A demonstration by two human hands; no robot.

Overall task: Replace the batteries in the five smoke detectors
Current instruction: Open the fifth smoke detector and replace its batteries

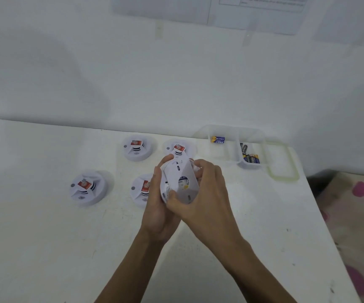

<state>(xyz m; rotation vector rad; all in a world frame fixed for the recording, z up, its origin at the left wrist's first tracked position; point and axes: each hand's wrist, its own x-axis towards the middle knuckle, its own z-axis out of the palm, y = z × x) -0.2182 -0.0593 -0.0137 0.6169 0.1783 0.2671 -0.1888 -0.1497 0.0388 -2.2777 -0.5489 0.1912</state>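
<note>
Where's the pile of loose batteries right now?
Head view: the battery pile lies in the clear tray's right compartment, at the table's far right, right of the rear-right detector.

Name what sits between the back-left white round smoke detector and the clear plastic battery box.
One more white round smoke detector with a red label, shown in the head view.

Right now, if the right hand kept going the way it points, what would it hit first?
The held smoke detector, which the right hand grips. Just beyond it, the left hand, though depth is unclear.
</note>
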